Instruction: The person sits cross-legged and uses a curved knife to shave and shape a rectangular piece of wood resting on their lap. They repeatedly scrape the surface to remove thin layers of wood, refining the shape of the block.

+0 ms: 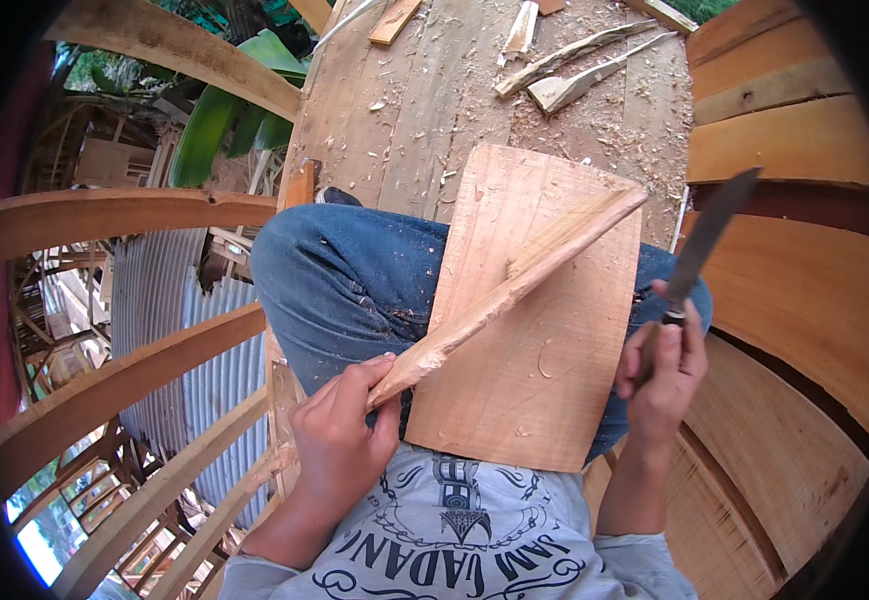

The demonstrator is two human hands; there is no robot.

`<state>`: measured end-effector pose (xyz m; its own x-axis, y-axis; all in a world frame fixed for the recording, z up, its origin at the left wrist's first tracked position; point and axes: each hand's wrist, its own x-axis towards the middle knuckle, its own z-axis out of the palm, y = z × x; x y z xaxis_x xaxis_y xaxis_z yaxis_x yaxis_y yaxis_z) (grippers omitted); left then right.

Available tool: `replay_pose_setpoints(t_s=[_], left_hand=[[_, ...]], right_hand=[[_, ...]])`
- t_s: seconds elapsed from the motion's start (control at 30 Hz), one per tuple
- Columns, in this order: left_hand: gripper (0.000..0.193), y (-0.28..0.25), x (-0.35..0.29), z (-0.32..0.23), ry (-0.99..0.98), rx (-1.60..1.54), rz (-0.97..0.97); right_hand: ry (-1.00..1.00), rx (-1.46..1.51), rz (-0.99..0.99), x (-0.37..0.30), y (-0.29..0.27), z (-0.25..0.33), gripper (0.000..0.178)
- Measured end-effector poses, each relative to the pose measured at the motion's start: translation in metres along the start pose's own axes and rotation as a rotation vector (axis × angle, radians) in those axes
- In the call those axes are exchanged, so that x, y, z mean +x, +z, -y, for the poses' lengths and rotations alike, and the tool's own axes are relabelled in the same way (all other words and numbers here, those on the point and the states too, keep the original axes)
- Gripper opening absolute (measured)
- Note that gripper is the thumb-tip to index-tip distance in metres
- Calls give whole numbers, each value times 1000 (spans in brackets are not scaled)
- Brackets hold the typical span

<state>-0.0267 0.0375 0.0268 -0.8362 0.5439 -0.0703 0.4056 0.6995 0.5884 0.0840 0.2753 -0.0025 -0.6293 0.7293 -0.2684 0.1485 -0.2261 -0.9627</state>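
Note:
A partly carved piece of wood slants across a flat wooden board on my lap. It has a narrow handle end and a wider far end. My left hand is closed round its near, narrow end. In my right hand, off the board's right side, is a knife with a long dark blade pointing up and away. The blade is apart from the wood. A few curled shavings lie on the board.
Shavings litter the plank floor ahead. Two more roughly carved wood pieces lie at the far right, with a small wood block at the far left. A slatted rail runs along my left, a plank wall along my right.

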Motion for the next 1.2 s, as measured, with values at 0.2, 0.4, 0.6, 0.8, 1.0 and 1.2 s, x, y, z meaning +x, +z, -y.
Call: replay_pose_setpoints(t_s=[0.2,0.4,0.6,0.8,1.0,1.2], left_hand=[[21,0,-2,2,14,-2,-12],[20,0,1,0,1,-13,-6],[21,-1,-2,2,-8,-12,-3],[21,0,-2,4,-23,-34,-7],[20,-2,0,2,-34,-21,17],[20,0,0,2,0,-12,1]], right_hand=[[4,-367,289,-5,-9,-5,33],[232,-250,334,-29,9,-16,38],[75,191,260,-6,-10,-10,40],[128,-52,189,-7,-10,-11,40],[128,-207,444,-19,0,-15,34],[79,-234,417,-19,4,-19,35]])
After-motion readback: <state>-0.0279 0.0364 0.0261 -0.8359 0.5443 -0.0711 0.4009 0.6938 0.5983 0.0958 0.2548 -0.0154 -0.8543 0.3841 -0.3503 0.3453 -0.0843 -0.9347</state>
